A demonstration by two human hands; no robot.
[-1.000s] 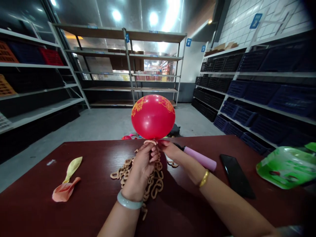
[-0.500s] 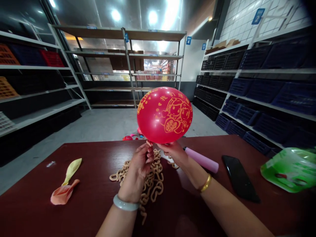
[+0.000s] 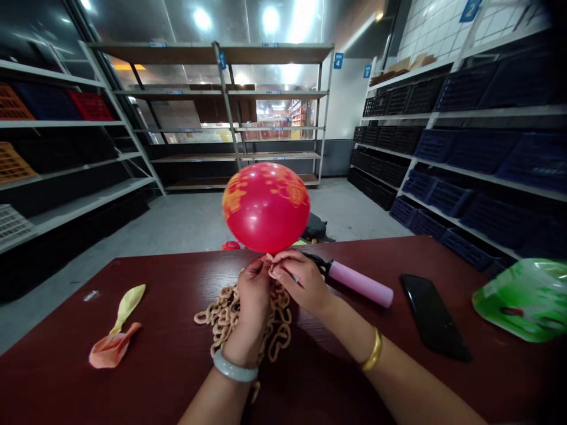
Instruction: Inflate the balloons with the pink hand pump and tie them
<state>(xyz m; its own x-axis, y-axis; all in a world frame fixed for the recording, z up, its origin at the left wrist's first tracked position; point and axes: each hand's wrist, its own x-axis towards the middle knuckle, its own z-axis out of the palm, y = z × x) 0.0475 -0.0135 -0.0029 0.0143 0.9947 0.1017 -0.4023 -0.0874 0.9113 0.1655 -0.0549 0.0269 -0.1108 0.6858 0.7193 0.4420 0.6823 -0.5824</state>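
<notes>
Grip: left hand [image 3: 254,283] and right hand [image 3: 299,282] pinched red printed balloon [image 3: 266,209] at its neck | Handling: probably light, taut, burst-prone | Hold: neck suited best

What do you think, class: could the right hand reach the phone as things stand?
Probably yes: the phone lies uncovered on the table, though the right hand is busy just below the balloon.

Tabletop [image 3: 172,330], left: open passage lay between peach balloon [image 3: 110,349] and tan loops [image 3: 279,343]. Right: pink pump [image 3: 361,284] and black phone [image 3: 434,316] obstructed.
</notes>
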